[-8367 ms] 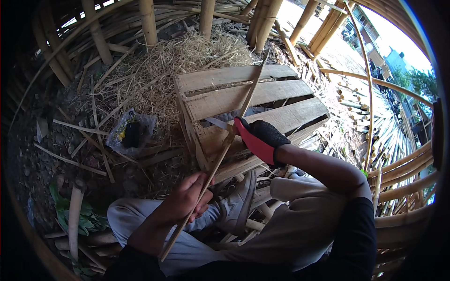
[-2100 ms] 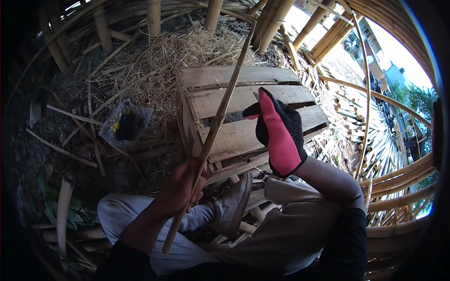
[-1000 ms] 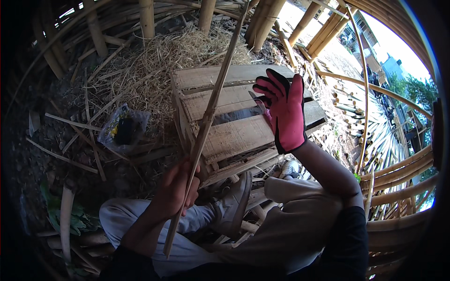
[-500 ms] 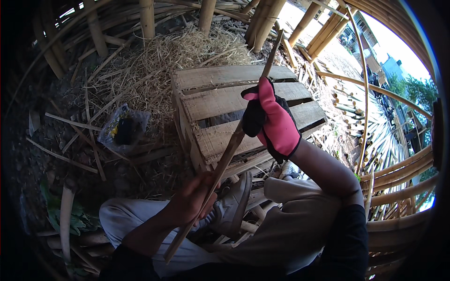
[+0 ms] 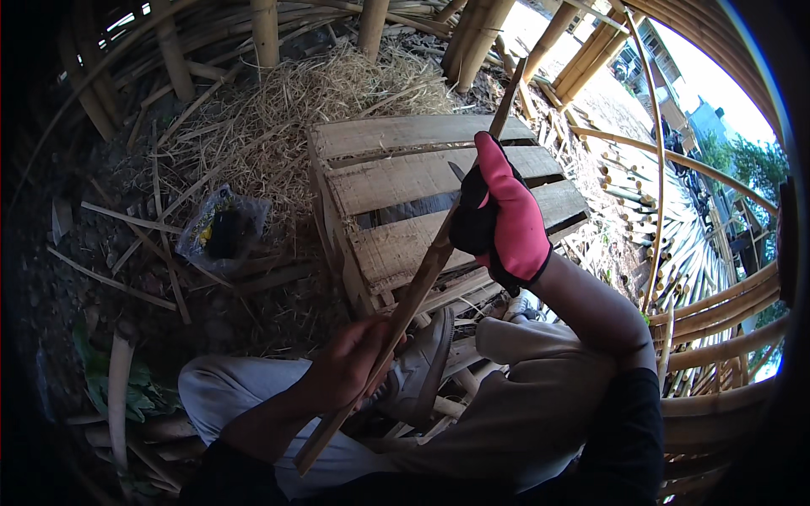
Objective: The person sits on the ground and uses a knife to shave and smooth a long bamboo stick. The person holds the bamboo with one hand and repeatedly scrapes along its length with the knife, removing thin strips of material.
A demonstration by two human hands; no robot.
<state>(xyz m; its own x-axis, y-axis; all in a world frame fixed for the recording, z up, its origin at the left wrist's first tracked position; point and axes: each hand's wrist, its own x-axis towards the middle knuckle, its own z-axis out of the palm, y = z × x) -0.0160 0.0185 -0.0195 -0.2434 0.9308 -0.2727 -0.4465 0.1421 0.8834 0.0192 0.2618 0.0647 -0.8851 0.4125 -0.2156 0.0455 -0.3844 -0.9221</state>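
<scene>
A long bamboo strip [image 5: 419,288] slants from my lap up past the far edge of a wooden slatted crate [image 5: 396,177]. My left hand [image 5: 350,363], bare, is closed around its lower part, over my leg. My right hand [image 5: 506,219], in a pink and black glove, is closed about the strip's upper part, above the crate, thumb pointing up along it. Beside the gloved fingers a thin dark pointed tip [image 5: 456,171] pokes out, like a blade's. The rest of it is hidden by the hand.
A heap of fine bamboo shavings [image 5: 295,110] lies behind the crate. A clear plastic bag [image 5: 224,229] with dark and yellow contents sits on the ground at left, among loose strips. Bamboo posts [image 5: 266,34] stand at the back; curved bamboo rails [image 5: 717,346] are at right.
My gloved right hand has shifted slightly right, tilting the strip's far end to the right. The dark pointed tip now shows beside it. My left hand stays nearly in place.
</scene>
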